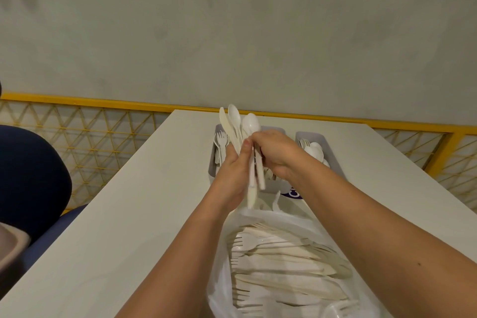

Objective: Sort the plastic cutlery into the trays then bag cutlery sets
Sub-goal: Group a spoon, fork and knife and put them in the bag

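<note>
My left hand [233,175] and my right hand [276,153] meet above the white table [124,214], both closed on one bunch of white plastic cutlery [247,134]: two spoons and a knife stick up, handles hang down. Behind the hands stand grey trays: the left tray [214,148] holds forks, the right tray [333,147] holds spoons. A middle tray is mostly hidden by my hands. In front, a clear plastic bag [281,263] lies open, full of several mixed forks and knives.
A dark blue chair [28,178] stands left of the table. A yellow rail with mesh [90,131] runs behind the table's far edge, against a grey wall. A brownish object [10,245] sits at the lower left edge.
</note>
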